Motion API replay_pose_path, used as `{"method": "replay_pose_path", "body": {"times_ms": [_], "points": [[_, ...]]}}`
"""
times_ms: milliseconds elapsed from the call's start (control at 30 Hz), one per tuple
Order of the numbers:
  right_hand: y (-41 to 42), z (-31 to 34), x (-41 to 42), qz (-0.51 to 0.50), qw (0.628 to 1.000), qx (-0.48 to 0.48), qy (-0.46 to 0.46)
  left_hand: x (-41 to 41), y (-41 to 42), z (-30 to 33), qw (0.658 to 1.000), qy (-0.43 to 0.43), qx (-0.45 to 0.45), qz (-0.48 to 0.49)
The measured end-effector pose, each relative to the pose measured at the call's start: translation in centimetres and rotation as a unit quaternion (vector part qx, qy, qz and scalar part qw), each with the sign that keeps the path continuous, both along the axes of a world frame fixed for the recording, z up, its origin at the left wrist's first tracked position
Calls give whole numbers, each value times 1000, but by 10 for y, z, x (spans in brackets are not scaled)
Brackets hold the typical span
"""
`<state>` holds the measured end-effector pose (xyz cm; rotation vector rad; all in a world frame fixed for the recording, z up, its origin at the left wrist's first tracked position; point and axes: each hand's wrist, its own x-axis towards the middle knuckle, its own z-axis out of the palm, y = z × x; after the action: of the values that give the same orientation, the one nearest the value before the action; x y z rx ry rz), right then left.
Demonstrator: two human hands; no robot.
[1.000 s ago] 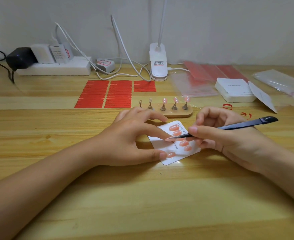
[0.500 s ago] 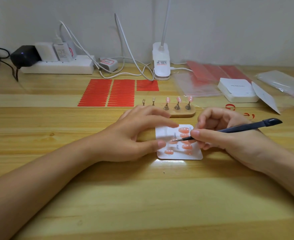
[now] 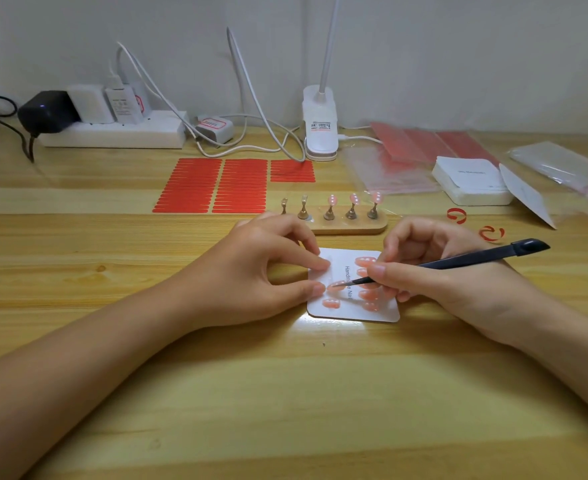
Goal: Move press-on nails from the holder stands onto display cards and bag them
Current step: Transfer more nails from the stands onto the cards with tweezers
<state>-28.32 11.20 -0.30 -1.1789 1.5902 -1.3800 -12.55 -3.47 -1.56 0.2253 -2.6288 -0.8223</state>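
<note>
A white display card lies flat on the wooden table, with several pink press-on nails stuck on it. My left hand touches the card's left edge with index fingertip and thumb. My right hand grips dark tweezers whose tip holds a pink nail against the card, next to my left thumb. Behind the card stands a wooden holder base with several metal stands; the three right ones carry pink nails, the two left ones are bare.
Sheets of red adhesive strips lie behind the holder. A white lamp clip, power strip and cables line the wall. A stack of white cards, clear bags and red tape curls sit at the right.
The card has turned from slanted to square with the table edge. My left fingers shifted to its left edge. The tweezers' tip stayed on the card with the nail.
</note>
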Motion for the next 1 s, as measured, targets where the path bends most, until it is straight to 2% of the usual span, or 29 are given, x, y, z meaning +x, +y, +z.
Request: {"method": "replay_pose_path", "body": {"times_ms": [733,1000], "points": [[-1,2,1,13,1000,19,14,1,-3,4,999,-45,21,-13],[0,1,2,14,1000,9,23,-4,5,2,997,-5,63,36]]}}
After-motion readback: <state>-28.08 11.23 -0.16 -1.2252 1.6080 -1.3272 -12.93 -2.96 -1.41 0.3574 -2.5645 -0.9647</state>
